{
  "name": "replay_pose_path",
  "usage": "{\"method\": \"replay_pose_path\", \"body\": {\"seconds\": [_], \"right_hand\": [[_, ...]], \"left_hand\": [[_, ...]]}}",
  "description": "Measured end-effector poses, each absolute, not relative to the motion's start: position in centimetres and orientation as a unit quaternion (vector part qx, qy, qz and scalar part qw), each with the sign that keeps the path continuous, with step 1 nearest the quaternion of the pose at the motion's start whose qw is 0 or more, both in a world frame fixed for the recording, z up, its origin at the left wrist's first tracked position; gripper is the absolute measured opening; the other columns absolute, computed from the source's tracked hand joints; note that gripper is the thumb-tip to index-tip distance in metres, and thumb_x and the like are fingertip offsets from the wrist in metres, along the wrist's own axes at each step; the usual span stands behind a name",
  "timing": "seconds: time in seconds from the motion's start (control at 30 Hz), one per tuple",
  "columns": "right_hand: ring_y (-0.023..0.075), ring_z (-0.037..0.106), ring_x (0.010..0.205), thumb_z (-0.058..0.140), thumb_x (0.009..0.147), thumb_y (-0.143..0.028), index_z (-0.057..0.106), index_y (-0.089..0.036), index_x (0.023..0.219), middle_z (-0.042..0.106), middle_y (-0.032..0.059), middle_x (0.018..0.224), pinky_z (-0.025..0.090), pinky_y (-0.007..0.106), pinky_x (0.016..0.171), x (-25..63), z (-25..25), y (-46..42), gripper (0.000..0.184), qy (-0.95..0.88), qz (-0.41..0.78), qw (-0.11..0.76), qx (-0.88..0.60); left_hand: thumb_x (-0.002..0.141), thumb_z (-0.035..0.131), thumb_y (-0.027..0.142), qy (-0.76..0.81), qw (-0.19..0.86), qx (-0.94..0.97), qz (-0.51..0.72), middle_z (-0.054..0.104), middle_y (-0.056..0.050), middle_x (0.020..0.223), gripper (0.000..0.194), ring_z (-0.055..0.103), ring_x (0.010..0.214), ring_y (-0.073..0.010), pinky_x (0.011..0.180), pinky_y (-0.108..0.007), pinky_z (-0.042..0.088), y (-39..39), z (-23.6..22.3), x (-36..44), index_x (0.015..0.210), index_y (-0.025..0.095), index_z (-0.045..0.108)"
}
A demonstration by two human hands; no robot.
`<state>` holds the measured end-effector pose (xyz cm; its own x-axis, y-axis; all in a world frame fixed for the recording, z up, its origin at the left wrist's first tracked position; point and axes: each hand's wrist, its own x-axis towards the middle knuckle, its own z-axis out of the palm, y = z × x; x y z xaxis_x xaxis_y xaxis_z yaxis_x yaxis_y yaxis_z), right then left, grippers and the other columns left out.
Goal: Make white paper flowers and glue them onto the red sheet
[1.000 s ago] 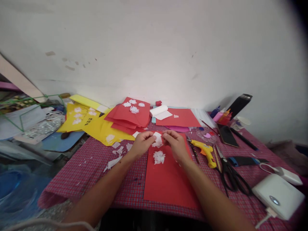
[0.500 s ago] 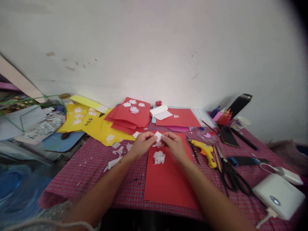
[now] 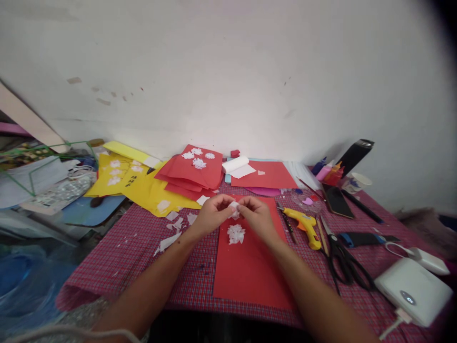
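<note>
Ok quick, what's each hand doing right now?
Left hand: closed, pinching the small white crumpled paper piece.
Right hand: closed, pinching the same paper piece from the other side.

Head view, looking forward and down over a craft table

The scene is seen from one head-worn camera, aimed ahead and downward across the checked tablecloth [image 3: 143, 243] toward the white wall [image 3: 228, 71]. The forearms are shown close at the bottom edge; the far clutter is viewed from further off. No second view is provided.
</note>
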<state>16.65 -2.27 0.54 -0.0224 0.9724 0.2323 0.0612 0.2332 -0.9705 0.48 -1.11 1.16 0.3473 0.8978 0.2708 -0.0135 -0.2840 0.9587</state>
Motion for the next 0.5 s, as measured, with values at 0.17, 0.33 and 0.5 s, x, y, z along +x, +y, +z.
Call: {"method": "replay_pose_path", "body": {"seconds": [0.17, 0.33, 0.5], "right_hand": [[0.0132, 0.049, 0.058, 0.061, 0.078, -0.028, 0.058, -0.019, 0.07, 0.057, -0.001, 0.064, 0.038, 0.025, 0.054, 16.26, 0.19, -2.41, 0.012, -0.596, 0.393, 0.534, -0.453], [0.0131, 0.051, 0.06, 0.06, 0.078, -0.023, 0.057, -0.019, 0.074, 0.057, -0.0015, 0.068, 0.04, 0.024, 0.057, 16.31, 0.28, -2.4, 0.006, -0.595, 0.375, 0.548, -0.452], [0.0114, 0.044, 0.057, 0.06, 0.08, -0.023, 0.052, -0.019, 0.069, 0.048, -0.004, 0.062, 0.035, 0.024, 0.054, 16.74, 0.82, -2.67, 0.014, -0.588, 0.362, 0.569, -0.446]], "left_hand": [[0.083, 0.06, 0.027, 0.374, 0.425, 0.677, 0.47, 0.066, -0.002, 0.075, 0.014, 0.06, 0.069, -0.0125, 0.065, -0.023, 0.046, -1.12, 1.18, 0.5, 0.083, 0.014, 0.066], [0.083, 0.059, 0.025, 0.389, 0.377, 0.695, 0.472, 0.066, -0.002, 0.077, 0.011, 0.06, 0.071, -0.0128, 0.065, -0.023, 0.046, -1.08, 0.85, 0.43, 0.083, 0.016, 0.066], [0.084, 0.061, 0.023, 0.393, 0.223, 0.718, 0.528, 0.067, -0.003, 0.084, 0.008, 0.06, 0.078, -0.0137, 0.072, -0.025, 0.047, -1.06, 0.86, 0.29, 0.085, 0.018, 0.068]]}}
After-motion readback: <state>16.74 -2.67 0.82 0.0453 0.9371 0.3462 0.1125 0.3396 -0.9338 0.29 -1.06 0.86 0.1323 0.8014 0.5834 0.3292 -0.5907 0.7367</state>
